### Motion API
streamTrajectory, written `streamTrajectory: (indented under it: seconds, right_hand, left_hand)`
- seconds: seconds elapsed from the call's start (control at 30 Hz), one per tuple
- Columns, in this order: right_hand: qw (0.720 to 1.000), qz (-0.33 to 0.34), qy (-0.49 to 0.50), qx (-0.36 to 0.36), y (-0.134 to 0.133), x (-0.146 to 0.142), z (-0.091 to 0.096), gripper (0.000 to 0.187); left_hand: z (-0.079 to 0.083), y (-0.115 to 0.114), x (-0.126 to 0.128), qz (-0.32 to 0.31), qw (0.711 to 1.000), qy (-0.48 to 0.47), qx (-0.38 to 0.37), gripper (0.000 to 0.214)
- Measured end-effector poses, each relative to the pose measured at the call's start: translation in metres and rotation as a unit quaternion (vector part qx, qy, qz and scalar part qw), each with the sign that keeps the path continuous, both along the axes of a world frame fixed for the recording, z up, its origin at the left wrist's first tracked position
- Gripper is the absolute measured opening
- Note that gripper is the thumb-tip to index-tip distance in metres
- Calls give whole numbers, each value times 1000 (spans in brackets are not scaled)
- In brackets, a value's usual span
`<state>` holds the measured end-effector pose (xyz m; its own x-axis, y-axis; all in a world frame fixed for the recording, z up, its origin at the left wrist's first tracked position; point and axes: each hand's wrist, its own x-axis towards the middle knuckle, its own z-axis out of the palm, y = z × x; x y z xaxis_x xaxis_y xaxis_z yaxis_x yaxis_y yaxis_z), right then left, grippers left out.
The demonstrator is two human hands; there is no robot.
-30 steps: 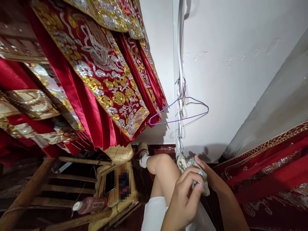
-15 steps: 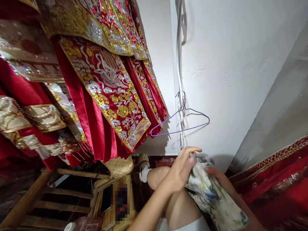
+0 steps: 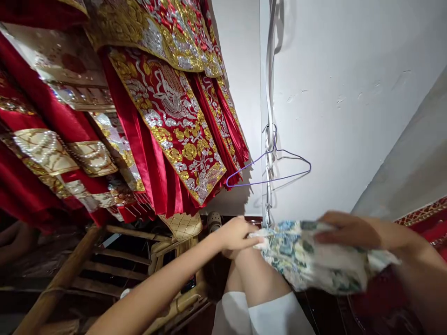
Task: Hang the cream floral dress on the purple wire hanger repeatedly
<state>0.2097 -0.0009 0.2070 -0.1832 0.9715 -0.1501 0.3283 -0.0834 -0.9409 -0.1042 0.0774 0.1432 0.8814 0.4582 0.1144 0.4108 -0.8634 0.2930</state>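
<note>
A pale floral cloth (image 3: 296, 256) with blue, yellow and green flowers stretches across above my knees. My left hand (image 3: 240, 236) pinches its left end between thumb and fingers. Over the upper right part of the cloth lies my right hand (image 3: 344, 232), smeared by motion, so whether its fingers grip the fabric cannot be made out. The cloth's right side is blurred too. Beyond my hands, a thin purple hanger (image 3: 268, 180) dangles from a white strap (image 3: 269, 83) on the wall.
Red garments with gold and silver embroidery (image 3: 185, 125) hang at the left. Below them stand a quilted cream bag (image 3: 183, 226) and a bamboo chair (image 3: 75, 256). A beige clog (image 3: 213, 218) is near the wall's foot. More red fabric (image 3: 431, 228) shows at the right.
The bunched cloth is now spread wider. My left hand has moved left and down with its end, and my right hand has come up over the cloth. The view has shifted slightly.
</note>
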Motion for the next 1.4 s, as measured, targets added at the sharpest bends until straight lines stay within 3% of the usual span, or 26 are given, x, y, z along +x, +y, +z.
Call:
streamTrajectory:
  seconds: [0.1,0.2,0.33,0.43,0.53,0.63,0.7,0.83,0.93,1.0,1.07,1.23,1.4]
  right_hand:
    - [992,115,13,-40,18,0,25,31]
    - [998,54,28,10,30,2,37,38]
    - [988,-35,-52,141,45,14,35,30]
    - [953,-113,-136,245,71,21,23,23]
    - [923,-157,-199,289,109,18,1,22]
    - [919,-119,-219,305,142,6,-33,46]
    - [927,-77,-211,300,154,-4,-55,49]
    - [938,-59,-214,268,153,-13,-76,36]
    - [937,-71,-214,266,141,-9,-73,33]
    - [937,-81,-207,268,133,-3,-69,33]
    - [937,-99,-203,265,126,2,-65,33]
    - [943,-106,-179,260,112,6,-55,35]
    - [946,-99,-154,267,102,4,-50,37]
  left_hand:
    - [9,13,-11,58,994,79,51,41]
    - [14,21,-17,93,983,131,89,43]
    - [28,27,-23,139,969,167,117,46]
    - [47,29,-29,185,960,161,137,42]
    - [65,31,-38,237,942,170,164,30]
    - [72,32,-49,274,925,186,188,24]
    - [69,30,-54,286,920,183,195,25]
    - [51,25,-55,288,920,177,197,27]
    - [41,26,-52,303,914,188,195,15]
    - [40,28,-50,321,908,185,194,18]
    - [43,30,-49,322,912,165,192,25]
    - [64,39,-49,250,948,58,190,35]
    - [83,55,-46,271,942,36,193,38]
